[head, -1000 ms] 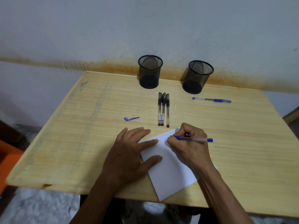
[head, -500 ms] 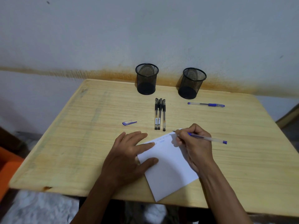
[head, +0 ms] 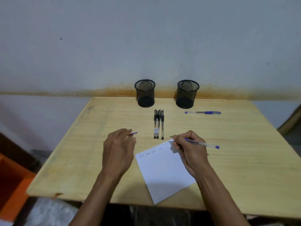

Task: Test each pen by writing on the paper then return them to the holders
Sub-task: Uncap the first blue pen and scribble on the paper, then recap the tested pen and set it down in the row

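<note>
My right hand (head: 190, 152) holds an uncapped blue pen (head: 202, 144), its tip lifted just past the far corner of the white paper (head: 164, 172), which carries several short scribbles along its far edge. My left hand (head: 118, 150) hovers left of the paper, fingers reaching over the small blue pen cap (head: 134, 133) on the table; whether it touches the cap is hidden. Three black pens (head: 158, 123) lie side by side in the middle. Another capped blue pen (head: 202, 112) lies at the right. Two black mesh holders (head: 145, 92) (head: 187, 93) stand at the back.
The wooden table (head: 81, 152) stands against a stained grey wall. An orange object (head: 13, 185) sits on the floor at the left. A dark wooden piece (head: 291, 121) shows at the far right edge.
My left hand has left the paper and moved left and forward to the blue cap. My right hand has lifted the pen off the paper. The camera view has tilted up.
</note>
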`<state>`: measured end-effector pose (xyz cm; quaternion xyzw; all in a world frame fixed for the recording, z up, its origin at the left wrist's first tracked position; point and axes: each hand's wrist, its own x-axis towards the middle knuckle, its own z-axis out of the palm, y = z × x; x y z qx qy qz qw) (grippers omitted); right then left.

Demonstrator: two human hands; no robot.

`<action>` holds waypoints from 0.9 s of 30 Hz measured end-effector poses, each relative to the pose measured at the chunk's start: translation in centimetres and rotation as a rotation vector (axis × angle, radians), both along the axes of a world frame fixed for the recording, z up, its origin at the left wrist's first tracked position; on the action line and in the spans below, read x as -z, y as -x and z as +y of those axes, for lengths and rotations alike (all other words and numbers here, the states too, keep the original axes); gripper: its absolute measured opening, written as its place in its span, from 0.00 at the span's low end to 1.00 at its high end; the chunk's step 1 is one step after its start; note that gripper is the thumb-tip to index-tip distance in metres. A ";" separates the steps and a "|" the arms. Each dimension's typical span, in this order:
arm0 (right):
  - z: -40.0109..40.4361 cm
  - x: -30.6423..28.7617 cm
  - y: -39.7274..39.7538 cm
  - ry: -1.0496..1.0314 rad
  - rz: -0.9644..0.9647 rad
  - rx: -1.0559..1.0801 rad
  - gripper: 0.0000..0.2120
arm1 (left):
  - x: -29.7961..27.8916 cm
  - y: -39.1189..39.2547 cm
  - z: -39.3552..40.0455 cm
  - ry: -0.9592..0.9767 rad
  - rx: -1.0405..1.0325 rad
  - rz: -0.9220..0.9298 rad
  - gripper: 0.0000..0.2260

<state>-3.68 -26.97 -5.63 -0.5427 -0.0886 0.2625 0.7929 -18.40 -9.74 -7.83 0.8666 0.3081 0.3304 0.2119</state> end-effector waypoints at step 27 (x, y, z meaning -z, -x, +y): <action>-2.6 -5.3 4.2 0.105 -0.376 -0.081 0.06 | -4.7 0.9 -5.4 0.274 0.184 -0.272 0.06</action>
